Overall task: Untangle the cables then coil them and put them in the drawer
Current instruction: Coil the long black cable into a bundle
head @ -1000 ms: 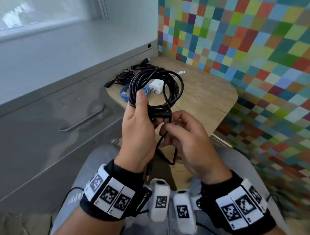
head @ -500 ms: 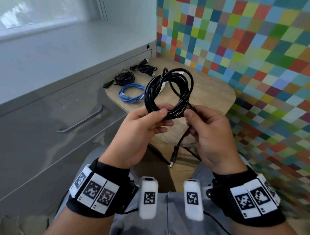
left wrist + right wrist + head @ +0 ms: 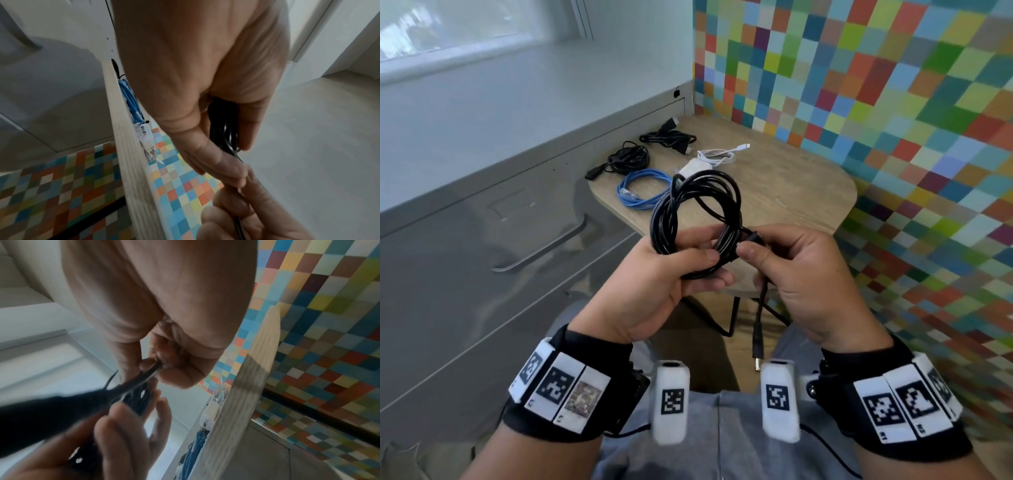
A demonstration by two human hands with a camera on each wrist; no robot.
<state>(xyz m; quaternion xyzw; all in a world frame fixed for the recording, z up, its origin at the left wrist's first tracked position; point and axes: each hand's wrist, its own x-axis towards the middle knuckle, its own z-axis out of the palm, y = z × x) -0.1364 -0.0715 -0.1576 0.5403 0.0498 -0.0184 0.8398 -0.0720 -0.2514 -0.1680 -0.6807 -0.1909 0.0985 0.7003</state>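
cable [image 3: 697, 209], black and coiled, sits above the table [image 3: 791, 185], left hand [image 3: 654, 284] gripping the bundled loops, right hand [image 3: 801, 274] pinching the loose tail. it looks light, springy, apt to unwind; best held across all loops where they cross.

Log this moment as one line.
left hand grips coiled black cable | right hand pinches its loose end | closed grey drawer | step: coiling

black cable [image 3: 697, 209]: glossy plastic | table [image 3: 791, 192]: matt pale wood grain | drawer [image 3: 482, 240]: smooth grey, metal handle [image 3: 544, 250]
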